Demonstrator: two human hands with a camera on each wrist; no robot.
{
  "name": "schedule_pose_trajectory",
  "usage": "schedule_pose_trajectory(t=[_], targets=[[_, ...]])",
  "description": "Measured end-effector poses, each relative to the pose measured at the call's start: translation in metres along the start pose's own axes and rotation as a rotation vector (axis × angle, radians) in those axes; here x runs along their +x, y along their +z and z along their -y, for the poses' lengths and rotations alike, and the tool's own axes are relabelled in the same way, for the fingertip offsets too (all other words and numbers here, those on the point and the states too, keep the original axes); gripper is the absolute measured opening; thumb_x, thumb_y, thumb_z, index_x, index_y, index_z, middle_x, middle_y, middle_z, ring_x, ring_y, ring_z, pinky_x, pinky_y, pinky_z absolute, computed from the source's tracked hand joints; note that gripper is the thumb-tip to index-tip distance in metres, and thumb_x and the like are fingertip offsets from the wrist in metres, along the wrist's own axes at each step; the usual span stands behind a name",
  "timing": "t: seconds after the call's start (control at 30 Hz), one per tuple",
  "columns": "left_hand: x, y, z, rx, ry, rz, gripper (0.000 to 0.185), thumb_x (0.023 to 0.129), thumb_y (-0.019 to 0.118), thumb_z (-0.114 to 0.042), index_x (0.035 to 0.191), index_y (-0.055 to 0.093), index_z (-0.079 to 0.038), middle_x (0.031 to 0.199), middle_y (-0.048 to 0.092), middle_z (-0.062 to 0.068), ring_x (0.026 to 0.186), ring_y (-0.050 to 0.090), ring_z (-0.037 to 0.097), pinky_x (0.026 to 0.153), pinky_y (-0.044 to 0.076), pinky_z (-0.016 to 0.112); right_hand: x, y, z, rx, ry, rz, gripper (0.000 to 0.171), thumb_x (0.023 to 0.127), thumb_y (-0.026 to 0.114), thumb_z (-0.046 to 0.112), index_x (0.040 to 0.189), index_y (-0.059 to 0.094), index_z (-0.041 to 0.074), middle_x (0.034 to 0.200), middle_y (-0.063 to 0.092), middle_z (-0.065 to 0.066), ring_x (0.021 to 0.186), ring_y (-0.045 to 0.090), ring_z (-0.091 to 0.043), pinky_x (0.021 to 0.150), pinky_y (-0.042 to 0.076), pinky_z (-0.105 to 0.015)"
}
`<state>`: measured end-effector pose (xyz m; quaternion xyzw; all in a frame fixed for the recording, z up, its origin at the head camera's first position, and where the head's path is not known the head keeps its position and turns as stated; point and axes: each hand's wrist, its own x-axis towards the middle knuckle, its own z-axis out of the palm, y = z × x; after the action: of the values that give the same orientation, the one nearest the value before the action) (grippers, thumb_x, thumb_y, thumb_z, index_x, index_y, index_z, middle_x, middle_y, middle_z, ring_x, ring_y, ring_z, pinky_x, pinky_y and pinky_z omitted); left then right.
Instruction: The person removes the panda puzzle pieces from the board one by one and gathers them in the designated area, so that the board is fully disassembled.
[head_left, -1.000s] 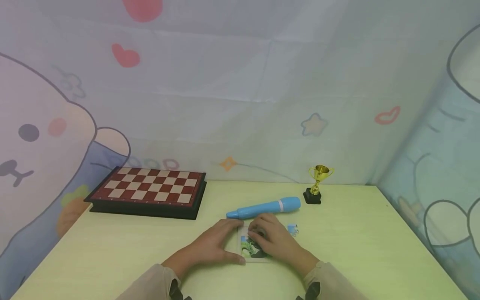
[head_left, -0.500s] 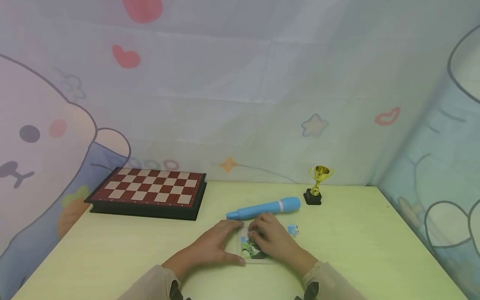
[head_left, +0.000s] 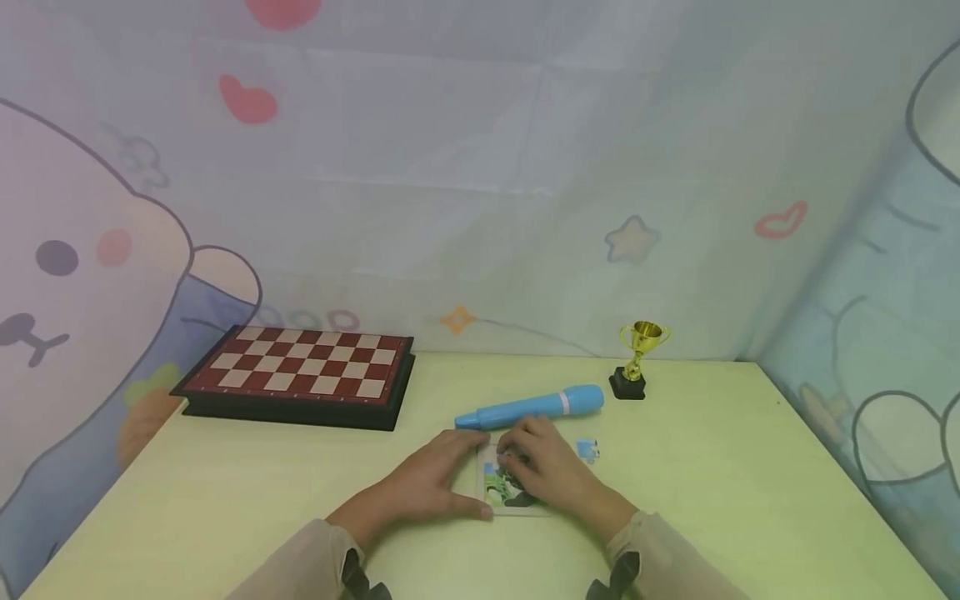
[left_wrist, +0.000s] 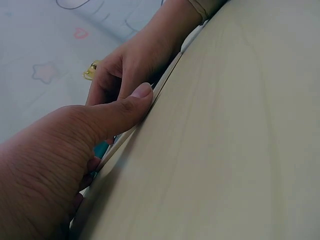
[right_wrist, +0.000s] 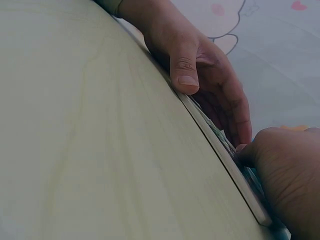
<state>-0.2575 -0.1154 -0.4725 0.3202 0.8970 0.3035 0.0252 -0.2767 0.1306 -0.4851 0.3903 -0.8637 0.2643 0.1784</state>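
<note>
A small picture jigsaw puzzle in a pale frame (head_left: 517, 511) lies flat on the table between the two hands. My left hand (head_left: 427, 483) spans the frame's left side, thumb at the near corner and fingertips at the far one. Over the puzzle's right part, my right hand (head_left: 551, 471) curls its fingers and thumb together near the picture's surface. In the right wrist view a puzzle piece (right_wrist: 221, 133) pokes up beside that thumb; the fingers hide most of it. A loose blue and white puzzle piece (head_left: 588, 450) lies to the right of the right hand.
Just beyond the hands lies a blue toy microphone (head_left: 532, 407). A gold trophy cup (head_left: 636, 354) on a black base stands at the back right. At the back left sits a red and white chessboard box (head_left: 300, 371). A printed cloth (head_left: 480, 167) hangs behind the table.
The head view has tilted down slightly, so the table appears a little higher. Both hands keep nearly the same place on the puzzle, with slight finger movement in the right.
</note>
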Motion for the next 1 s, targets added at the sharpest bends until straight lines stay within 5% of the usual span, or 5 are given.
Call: schedule_pose_trajectory(t=[1.0], targets=[[0.0001, 0.0013, -0.0005, -0.013, 0.005, -0.013, 0.102, 0.071, 0.077, -0.071, 0.150, 0.044, -0.017, 0.151, 0.044, -0.004, 0.143, 0.036, 0.018, 0.117, 0.034, 0.045, 0.0001, -0.0010, 0.0006, 0.039, 0.058, -0.013, 0.015, 0.091, 0.076, 0.022, 0.101, 0.066, 0.019, 0.112, 0.056, 0.005, 0.106, 0.047, -0.014, 0.090, 0.049, -0.037]])
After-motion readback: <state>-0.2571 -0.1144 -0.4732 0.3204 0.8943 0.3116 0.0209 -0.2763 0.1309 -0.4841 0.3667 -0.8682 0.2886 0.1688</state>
